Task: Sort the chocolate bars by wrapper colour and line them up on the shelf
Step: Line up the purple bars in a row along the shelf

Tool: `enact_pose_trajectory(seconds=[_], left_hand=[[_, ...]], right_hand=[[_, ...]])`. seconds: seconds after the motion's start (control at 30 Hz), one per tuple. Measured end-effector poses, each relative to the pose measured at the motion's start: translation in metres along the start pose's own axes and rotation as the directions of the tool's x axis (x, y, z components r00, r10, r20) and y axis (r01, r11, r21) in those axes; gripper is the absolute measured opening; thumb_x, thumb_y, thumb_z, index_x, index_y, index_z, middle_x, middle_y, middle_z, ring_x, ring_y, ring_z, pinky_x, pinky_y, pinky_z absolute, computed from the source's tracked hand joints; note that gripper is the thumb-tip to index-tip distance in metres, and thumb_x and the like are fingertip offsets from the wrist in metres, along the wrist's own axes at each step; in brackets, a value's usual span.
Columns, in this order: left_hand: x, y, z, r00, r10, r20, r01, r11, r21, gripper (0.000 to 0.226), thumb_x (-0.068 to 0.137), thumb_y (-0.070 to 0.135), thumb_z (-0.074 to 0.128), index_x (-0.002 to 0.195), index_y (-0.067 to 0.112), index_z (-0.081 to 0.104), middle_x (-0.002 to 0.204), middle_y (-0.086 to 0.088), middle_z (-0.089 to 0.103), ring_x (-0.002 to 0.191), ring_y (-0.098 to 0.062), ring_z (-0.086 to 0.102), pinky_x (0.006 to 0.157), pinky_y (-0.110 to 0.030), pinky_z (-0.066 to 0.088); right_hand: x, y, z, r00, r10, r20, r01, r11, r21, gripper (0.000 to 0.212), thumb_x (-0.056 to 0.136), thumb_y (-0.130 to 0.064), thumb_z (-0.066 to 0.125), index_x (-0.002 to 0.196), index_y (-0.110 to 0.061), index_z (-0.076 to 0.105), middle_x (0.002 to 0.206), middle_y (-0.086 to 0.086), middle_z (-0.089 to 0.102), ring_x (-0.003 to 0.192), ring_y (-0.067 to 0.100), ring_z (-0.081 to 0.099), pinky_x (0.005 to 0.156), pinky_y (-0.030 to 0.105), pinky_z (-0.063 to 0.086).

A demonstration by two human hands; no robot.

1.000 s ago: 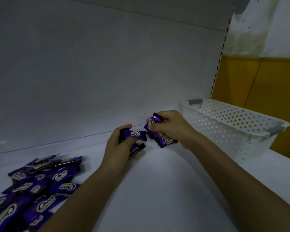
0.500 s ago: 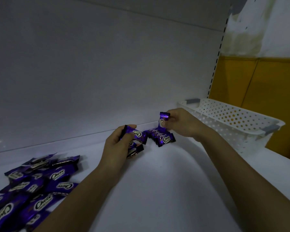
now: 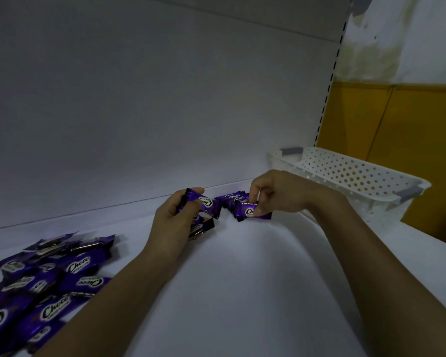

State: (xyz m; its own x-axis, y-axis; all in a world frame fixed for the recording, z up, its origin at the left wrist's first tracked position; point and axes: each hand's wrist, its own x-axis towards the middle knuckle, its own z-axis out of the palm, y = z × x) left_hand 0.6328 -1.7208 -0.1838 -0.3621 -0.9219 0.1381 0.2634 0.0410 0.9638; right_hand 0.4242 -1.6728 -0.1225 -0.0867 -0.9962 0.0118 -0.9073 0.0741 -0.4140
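Observation:
My left hand grips a small bunch of purple chocolate bars, one on top between thumb and fingers, more tucked under the palm. Just to its right, a short row of purple bars stands on edge on the white shelf by the back panel. My right hand pinches the front bar of that row, which stands on the shelf against the others. A loose heap of purple bars lies at the lower left.
A white perforated plastic basket with grey handles stands on the shelf at the right, close behind my right wrist. The shelf's grey back panel rises behind the row. A yellow wall panel shows beyond the upright.
My right hand lowered the bar it held up and set it down at the front of the standing row. My left hand stayed put with its bunch.

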Motion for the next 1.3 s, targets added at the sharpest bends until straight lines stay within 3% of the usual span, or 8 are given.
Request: enact_pose_trajectory(seconds=[0.23,0.6,0.8,0.87,0.97,1.07,1.2,1.3], left_hand=[[0.001,-0.002,0.000,1.000,0.003,-0.002,-0.003,1.000,0.007,0.020,0.093,0.011,0.056,0.100,0.023,0.070,0.090,0.001,0.069,0.063,-0.008,0.067,0.051,-0.015,0.048],[0.003,-0.006,0.001,1.000,0.010,0.021,-0.010,1.000,0.006,0.021,0.093,0.012,0.056,0.101,0.025,0.070,0.091,0.003,0.071,0.067,-0.009,0.068,0.051,-0.014,0.048],[0.004,-0.011,-0.002,0.998,0.048,0.036,-0.051,0.995,0.087,0.022,0.094,0.012,0.057,0.106,0.027,0.067,0.102,-0.002,0.070,0.082,-0.017,0.069,0.069,-0.025,0.055],[0.004,-0.013,-0.004,0.998,0.050,0.026,-0.052,0.995,0.081,0.019,0.093,0.011,0.058,0.105,0.024,0.067,0.099,-0.003,0.071,0.079,-0.017,0.070,0.065,-0.024,0.055],[0.005,-0.015,-0.004,0.998,0.066,0.023,-0.067,0.993,0.094,0.015,0.093,0.013,0.060,0.102,0.023,0.066,0.096,-0.002,0.072,0.075,-0.016,0.070,0.063,-0.023,0.053],[0.005,-0.012,-0.002,0.996,0.079,0.040,-0.081,0.996,0.041,0.016,0.092,0.010,0.060,0.102,0.021,0.065,0.095,-0.002,0.071,0.071,-0.013,0.070,0.058,-0.017,0.052],[0.003,-0.008,-0.002,0.993,0.107,0.041,-0.109,0.993,0.035,0.023,0.093,0.006,0.057,0.103,0.025,0.063,0.099,-0.001,0.067,0.068,-0.005,0.067,0.056,-0.017,0.052],[0.002,-0.009,-0.003,0.992,0.123,0.031,-0.125,0.989,0.077,0.026,0.091,0.009,0.060,0.111,0.027,0.060,0.110,-0.001,0.064,0.083,-0.013,0.065,0.065,-0.022,0.055]], right_hand=[[0.004,0.006,0.010,0.998,0.023,-0.066,-0.024,1.000,-0.005,0.019,0.076,-0.008,0.076,0.095,-0.012,0.075,0.091,0.005,0.072,0.086,0.016,0.065,0.079,0.025,0.049],[0.010,0.018,0.016,0.989,0.054,-0.139,-0.064,0.995,-0.071,0.015,0.071,-0.018,0.081,0.081,-0.018,0.070,0.077,-0.007,0.062,0.080,0.015,0.061,0.076,0.030,0.049],[0.011,0.018,0.017,0.987,0.032,-0.158,-0.052,0.991,-0.124,0.021,0.071,-0.019,0.081,0.086,-0.017,0.067,0.090,-0.001,0.064,0.080,0.013,0.057,0.074,0.030,0.047],[0.010,0.013,0.017,0.984,0.008,-0.177,-0.036,0.987,-0.157,0.020,0.075,-0.015,0.076,0.091,-0.015,0.065,0.093,-0.001,0.060,0.086,0.015,0.057,0.076,0.030,0.046],[0.009,-0.007,0.015,0.967,-0.050,-0.251,0.058,0.998,0.027,0.009,0.082,-0.013,0.067,0.091,-0.012,0.067,0.082,-0.008,0.061,0.079,0.009,0.058,0.066,0.019,0.044],[0.003,-0.034,0.015,0.985,-0.086,-0.150,0.129,0.942,0.309,0.018,0.084,-0.032,0.068,0.093,-0.017,0.072,0.071,-0.010,0.066,0.062,-0.002,0.058,0.063,0.015,0.047],[0.000,-0.048,0.025,0.987,-0.147,-0.058,0.158,0.944,0.291,0.014,0.083,-0.025,0.071,0.086,-0.012,0.073,0.058,-0.011,0.061,0.048,-0.003,0.048,0.054,0.013,0.037],[0.000,-0.049,0.026,0.995,-0.092,-0.044,0.102,0.932,0.349,0.010,0.082,-0.021,0.072,0.081,-0.012,0.068,0.050,-0.014,0.056,0.044,-0.002,0.046,0.050,0.013,0.034]])
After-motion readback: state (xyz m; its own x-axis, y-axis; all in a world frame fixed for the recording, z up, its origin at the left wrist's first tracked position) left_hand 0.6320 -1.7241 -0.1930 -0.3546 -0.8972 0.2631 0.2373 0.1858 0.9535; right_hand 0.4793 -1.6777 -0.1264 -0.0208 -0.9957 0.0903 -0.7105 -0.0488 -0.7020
